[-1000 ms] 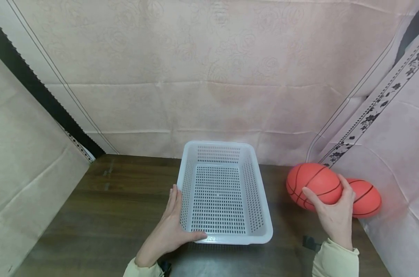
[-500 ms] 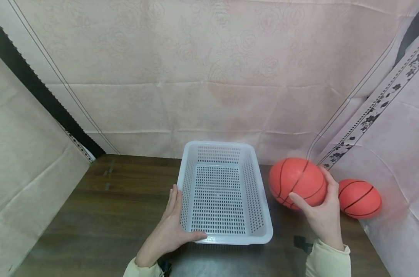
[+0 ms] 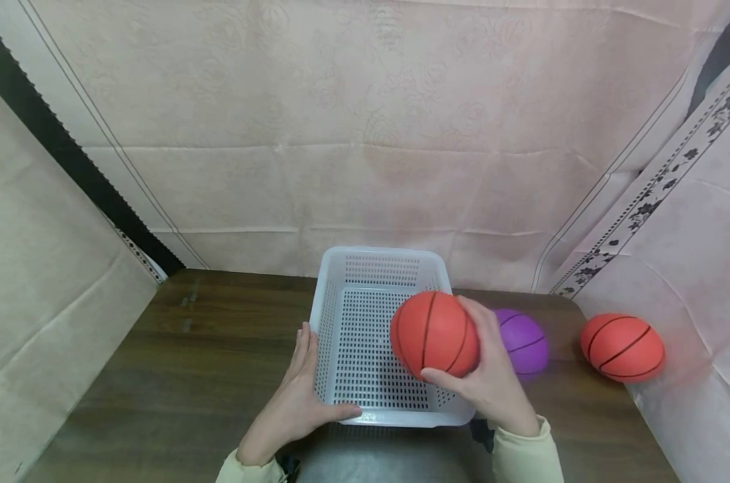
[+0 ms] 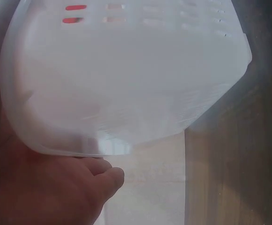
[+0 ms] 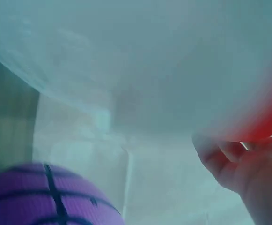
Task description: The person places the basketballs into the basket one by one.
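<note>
My right hand (image 3: pixel 492 379) grips an orange-red toy basketball (image 3: pixel 428 335) from its right side, thumb low in front and fingers behind. In the head view the ball overlaps the right half of a white perforated plastic basket (image 3: pixel 401 418). At the basket's front left corner rests my left hand (image 3: pixel 292 402), its fingers straight along the left side and its thumb on the front rim. The left wrist view has the basket's wall (image 4: pixel 117 70) above the left hand's fingers (image 4: pixel 105 180). Just right of the basket lies a purple toy basketball (image 3: pixel 525 343), partly behind the right hand.
A second orange-red toy basketball (image 3: pixel 623 347) sits at the right end of the brown wooden table (image 3: pixel 220 355). Pale patterned cloth (image 3: pixel 365 134) hangs along the back and both sides. Bare wood shows left of the basket.
My right hand has carried the orange-red toy basketball leftward from the table's right side to over the basket, bringing the purple ball into sight. My left hand and the basket have stayed put.
</note>
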### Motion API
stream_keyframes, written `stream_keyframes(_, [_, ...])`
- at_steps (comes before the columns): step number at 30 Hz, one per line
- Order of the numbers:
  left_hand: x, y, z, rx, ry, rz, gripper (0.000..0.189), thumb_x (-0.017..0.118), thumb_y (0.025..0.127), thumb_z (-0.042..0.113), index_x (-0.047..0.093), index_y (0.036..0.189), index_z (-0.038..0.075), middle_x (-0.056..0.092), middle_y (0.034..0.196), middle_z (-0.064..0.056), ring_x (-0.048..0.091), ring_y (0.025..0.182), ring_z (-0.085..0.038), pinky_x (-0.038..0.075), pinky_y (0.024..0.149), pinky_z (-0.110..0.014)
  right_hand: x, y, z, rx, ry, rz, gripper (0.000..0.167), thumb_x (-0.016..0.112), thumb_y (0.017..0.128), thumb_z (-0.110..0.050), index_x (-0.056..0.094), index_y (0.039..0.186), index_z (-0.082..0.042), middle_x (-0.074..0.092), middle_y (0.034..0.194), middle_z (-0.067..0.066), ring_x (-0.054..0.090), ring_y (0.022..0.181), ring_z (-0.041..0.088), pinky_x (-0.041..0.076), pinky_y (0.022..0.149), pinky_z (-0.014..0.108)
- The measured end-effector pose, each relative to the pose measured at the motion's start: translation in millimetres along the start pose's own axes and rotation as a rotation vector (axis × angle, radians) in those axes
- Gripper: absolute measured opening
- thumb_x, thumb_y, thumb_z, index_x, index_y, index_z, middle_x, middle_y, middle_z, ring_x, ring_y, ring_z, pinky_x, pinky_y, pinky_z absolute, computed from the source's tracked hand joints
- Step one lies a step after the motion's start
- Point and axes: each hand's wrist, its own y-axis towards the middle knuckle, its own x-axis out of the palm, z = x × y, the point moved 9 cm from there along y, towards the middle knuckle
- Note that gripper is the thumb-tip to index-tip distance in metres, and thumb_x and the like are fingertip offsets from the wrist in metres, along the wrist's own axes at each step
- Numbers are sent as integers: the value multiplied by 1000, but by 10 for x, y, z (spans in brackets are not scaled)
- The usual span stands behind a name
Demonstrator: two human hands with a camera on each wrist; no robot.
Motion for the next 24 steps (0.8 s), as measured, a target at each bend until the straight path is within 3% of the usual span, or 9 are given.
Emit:
stream_keyframes(8, [21, 0, 2, 2, 1, 0, 145, 81, 55, 70, -5, 155, 9, -22, 159, 2, -10, 147, -25, 18, 112, -55, 346, -15, 63, -1, -102, -125, 107, 86, 59, -59, 30, 149, -39, 29, 147, -6, 48, 118, 26, 54, 81, 48])
stream_keyframes(13, [11, -4, 9, 1, 2, 3, 145, 82, 56, 69, -4, 155, 9, -21, 159, 2, -9, 147, -26, 19, 112, -55, 467, -21, 147, 42, -127, -161, 108, 86, 57, -62, 31, 148, -42, 28, 147, -9, 47, 119, 23, 53, 83, 47])
stream_keyframes(24, [-12, -5, 18, 0, 3, 10, 144, 82, 56, 69, -2, 155, 8, -20, 160, 2, -9, 147, -26, 20, 112, -55, 597, -20, 198, 39, -188, -208, 106, 86, 58, -62, 34, 147, -38, 27, 149, -9, 35, 128, 21, 51, 84, 50])
